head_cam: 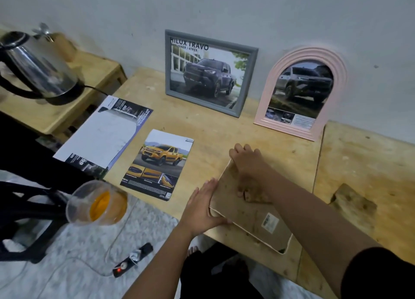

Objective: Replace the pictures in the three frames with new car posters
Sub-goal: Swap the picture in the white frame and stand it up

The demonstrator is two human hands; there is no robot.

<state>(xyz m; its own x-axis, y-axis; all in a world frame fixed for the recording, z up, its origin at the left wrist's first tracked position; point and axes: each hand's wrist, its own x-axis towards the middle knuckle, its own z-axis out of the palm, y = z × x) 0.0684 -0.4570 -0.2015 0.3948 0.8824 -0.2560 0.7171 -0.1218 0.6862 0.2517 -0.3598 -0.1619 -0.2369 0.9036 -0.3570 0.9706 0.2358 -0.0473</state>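
Where the right grip [247,163] rests, the frame [253,222] lies beneath.

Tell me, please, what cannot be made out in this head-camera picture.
Face-down frame: its front and any picture inside are hidden; only the brown backing faces the head camera.
Right hand: curled fingers blur on the backing, so whether they pinch a clip is unclear.
Yellow-truck poster: its fine print is too small.
Kettle: blurred, cut by the left edge.
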